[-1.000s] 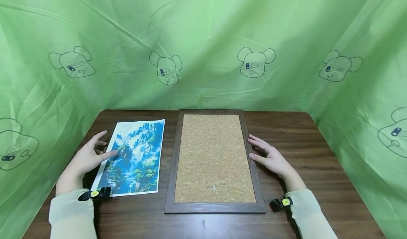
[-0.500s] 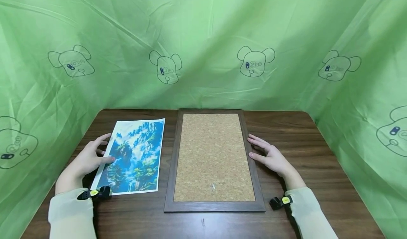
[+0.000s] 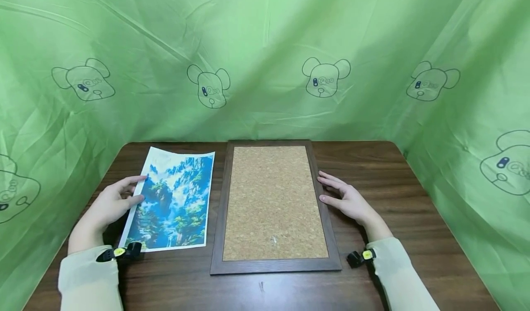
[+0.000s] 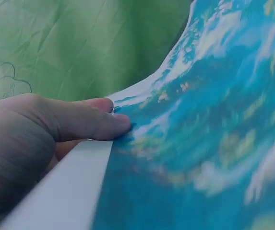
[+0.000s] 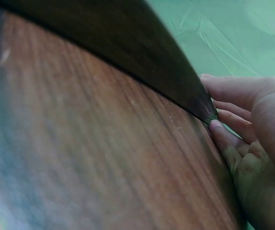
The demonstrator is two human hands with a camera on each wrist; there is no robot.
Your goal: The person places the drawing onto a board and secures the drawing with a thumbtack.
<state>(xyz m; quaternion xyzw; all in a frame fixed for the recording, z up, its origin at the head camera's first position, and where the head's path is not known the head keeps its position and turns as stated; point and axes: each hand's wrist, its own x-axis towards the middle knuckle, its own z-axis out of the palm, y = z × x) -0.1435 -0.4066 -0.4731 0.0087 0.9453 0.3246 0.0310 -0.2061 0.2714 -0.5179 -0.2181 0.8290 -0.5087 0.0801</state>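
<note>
A printed landscape picture [image 3: 178, 200], blue mountains with a white border, is on the left side of the table. My left hand [image 3: 109, 205] pinches its left edge, thumb on the printed face and fingers behind. That edge is raised and the sheet bows, as the left wrist view shows around my left thumb [image 4: 103, 125]. In the middle lies a cork board [image 3: 273, 200] with a dark wooden frame [image 3: 275, 267]. The fingertips of my right hand [image 3: 352, 205] touch the frame's right side, fingers loosely extended. In the right wrist view they meet the dark frame edge [image 5: 127, 52].
A dark wood-grain table [image 3: 372, 164] bears everything. Green cloth [image 3: 265, 48] printed with bear heads hangs behind and at both sides. A small clear bit [image 3: 273, 240] shows low on the cork. Each wrist wears a small black camera.
My left hand has shifted its grip on the picture's left edge, and that edge with its top left corner has risen. My right hand stays at the frame. The head view has shifted slightly.
</note>
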